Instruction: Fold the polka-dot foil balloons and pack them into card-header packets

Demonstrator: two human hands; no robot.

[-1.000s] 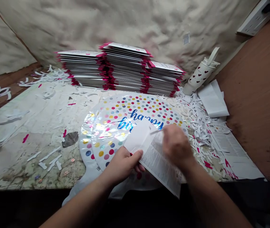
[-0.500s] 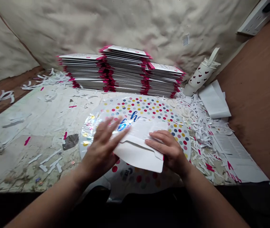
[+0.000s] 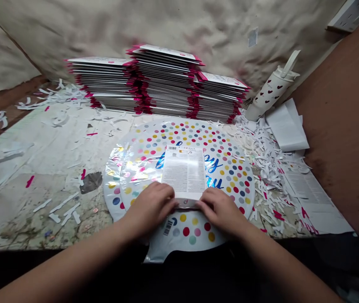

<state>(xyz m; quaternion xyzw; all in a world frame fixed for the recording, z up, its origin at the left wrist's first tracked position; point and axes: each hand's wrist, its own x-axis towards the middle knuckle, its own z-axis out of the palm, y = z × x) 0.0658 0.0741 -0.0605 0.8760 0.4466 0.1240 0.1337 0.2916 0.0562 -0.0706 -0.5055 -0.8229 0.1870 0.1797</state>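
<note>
White printed packet (image 3: 184, 170) is dead centre, lying flat on some polka-dot foil balloons (image 3: 233, 172), with its folded strip toward 6 o'clock. Left hand (image 3: 156, 203) is pinched onto that strip's end at about 8 o'clock, right hand (image 3: 222, 210) has the same kind of grip at about 4. It's all on a pretty messy table (image 3: 59, 145): three pink-edged stacks (image 3: 167, 82) up at 12, heart-print tumbler (image 3: 267, 94) near 2, loads of paper shreds (image 3: 264, 155) by 3.
</note>
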